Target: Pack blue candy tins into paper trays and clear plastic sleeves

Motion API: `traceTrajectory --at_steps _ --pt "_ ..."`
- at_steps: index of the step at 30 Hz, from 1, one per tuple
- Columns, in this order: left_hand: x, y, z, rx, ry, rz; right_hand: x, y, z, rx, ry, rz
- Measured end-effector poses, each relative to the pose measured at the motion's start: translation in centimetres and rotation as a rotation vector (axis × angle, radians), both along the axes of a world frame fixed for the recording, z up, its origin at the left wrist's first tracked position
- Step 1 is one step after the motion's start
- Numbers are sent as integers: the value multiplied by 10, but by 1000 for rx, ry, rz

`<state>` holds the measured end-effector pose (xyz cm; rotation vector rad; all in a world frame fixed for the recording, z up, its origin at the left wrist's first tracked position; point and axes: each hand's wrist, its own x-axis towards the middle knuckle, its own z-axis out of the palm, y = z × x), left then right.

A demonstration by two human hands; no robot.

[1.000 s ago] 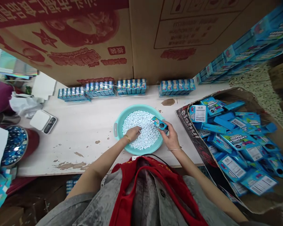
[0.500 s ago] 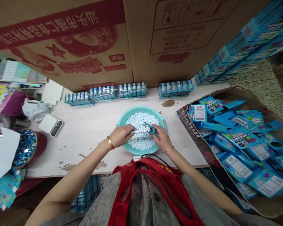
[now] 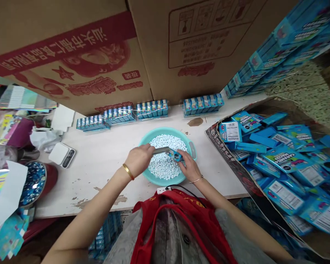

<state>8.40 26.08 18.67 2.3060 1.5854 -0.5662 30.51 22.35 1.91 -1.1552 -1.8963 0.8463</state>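
Observation:
My left hand (image 3: pixel 139 160), with a gold bangle at its wrist, is closed round the handle of a metal scoop (image 3: pixel 161 150). The scoop's tip meets the open end of a small blue candy box (image 3: pixel 176 156). That box is pinched in the fingers of my right hand (image 3: pixel 190 165). Both are held over a turquoise basin (image 3: pixel 193 149) filled with small pale-blue round candies (image 3: pixel 165 169). Whether candies lie in the scoop or the box cannot be made out.
Blue candy boxes (image 3: pixel 286 157) fill a carton (image 3: pixel 222 154) on the right. Wrapped box packs (image 3: pixel 151 110) line the back beneath a big cardboard box (image 3: pixel 154 66). A white scale (image 3: pixel 62 154), a red bucket (image 3: pixel 51 179) and a power strip (image 3: pixel 162 190) are also around.
The scoop, heaped with candies before, has been raised and tipped against the box's opening. The heap no longer shows on it. The camera view has shifted slightly.

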Motion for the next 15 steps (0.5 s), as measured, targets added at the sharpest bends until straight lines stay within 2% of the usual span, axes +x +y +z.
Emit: traceTrajectory --at_steps 2,4,6,8,11,13,15 --pt "-20 7 -42 2 -28 121 10 2 1 -39 10 -46" --pt "-27 11 -90 -35 -51 196 20 3 6 -83 25 -96" --pt "-19 7 -132 -80 -104 203 27 4 14 -119 34 -149" --pt "-2 -1 -164 -117 -188 181 30 6 21 -142 44 -195" --pt "23 -13 -188 -163 -315 164 33 8 26 -179 83 -250" --pt "28 -19 -192 -182 -389 178 35 10 25 -216 117 -285" --pt "22 -22 -187 -191 -458 202 37 12 24 -242 137 -309"
